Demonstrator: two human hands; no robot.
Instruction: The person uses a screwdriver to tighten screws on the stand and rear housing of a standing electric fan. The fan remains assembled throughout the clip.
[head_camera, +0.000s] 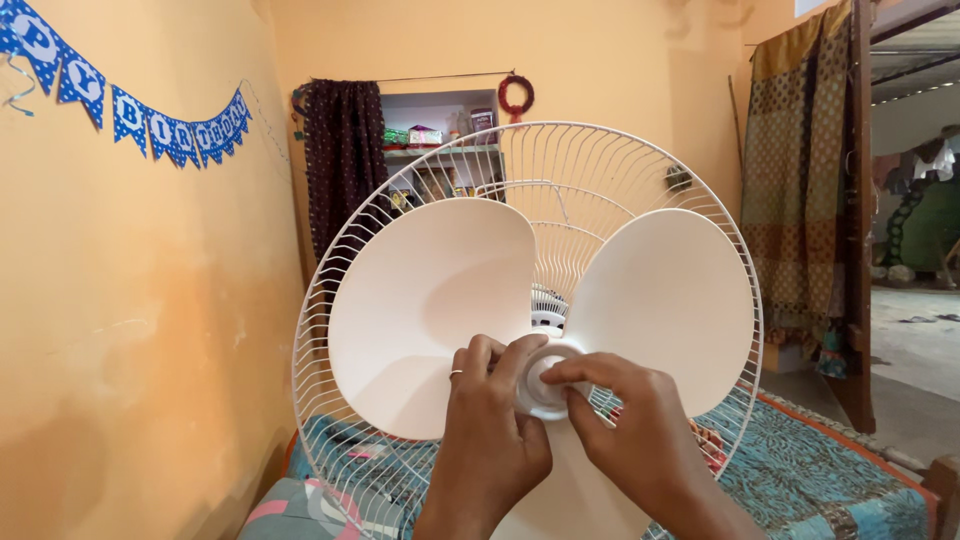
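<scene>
A white fan stands upright before me, its rear wire guard (330, 300) round and open at the front. Three white blades (430, 300) spread from a round white hub cap (545, 385) at the centre. My left hand (485, 440), with a ring on one finger, grips the hub from the left, fingers curled over its rim. From the right, my right hand (635, 430) pinches the cap with thumb and fingertips. The lower blade is mostly hidden behind both hands.
An orange wall (130, 330) with a blue pennant banner (130, 110) is close on the left. Behind the fan are a dark curtain (345, 160) and a wall shelf (440, 140) with small items. A patterned bedspread (810, 480) lies below, and a doorway with a hanging cloth (800, 200) is at right.
</scene>
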